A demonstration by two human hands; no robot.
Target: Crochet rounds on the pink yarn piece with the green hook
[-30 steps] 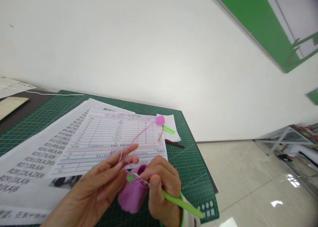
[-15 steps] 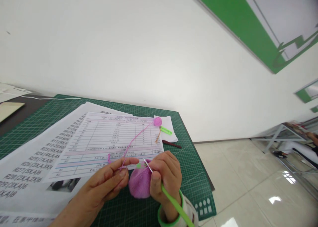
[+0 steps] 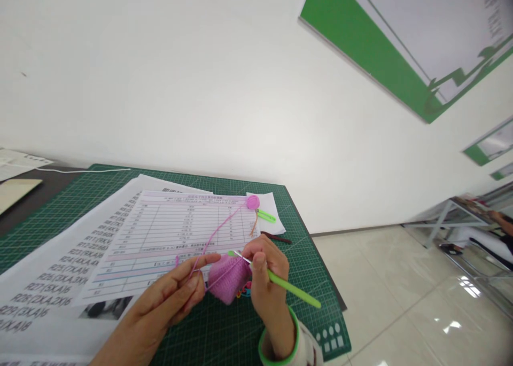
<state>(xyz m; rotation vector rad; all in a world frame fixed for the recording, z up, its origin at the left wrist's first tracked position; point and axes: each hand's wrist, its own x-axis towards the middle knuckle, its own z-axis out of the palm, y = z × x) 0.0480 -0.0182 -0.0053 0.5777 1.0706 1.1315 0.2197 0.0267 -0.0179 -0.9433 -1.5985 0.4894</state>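
In my right hand [image 3: 267, 272] is a crochet hook [image 3: 294, 290] with a green handle and a pale metal shaft. The hook's tip is at the top edge of a pink-purple crocheted piece [image 3: 227, 280], which hangs between my hands with its upper edge at my right fingers. A small green bit, perhaps a stitch marker [image 3: 231, 253], shows at that edge. My left hand [image 3: 182, 286] pinches the pink yarn [image 3: 218, 228], which passes over the stretched index finger and runs back to a small yarn ball [image 3: 252, 202].
Printed sheets [image 3: 176, 222] cover much of the green cutting mat [image 3: 312, 270]. Beside the yarn ball lie a light green clip-like item [image 3: 266, 216], an orange thread [image 3: 254, 224] and a dark brown strip [image 3: 276, 238]. A white wall stands behind. Another person's arm [image 3: 505, 223] shows far right.
The hook has swung from steep to flatter, its handle end now pointing right. The crocheted piece has turned and risen slightly, and a colourful item shows beneath it. The camera view has shifted a little.
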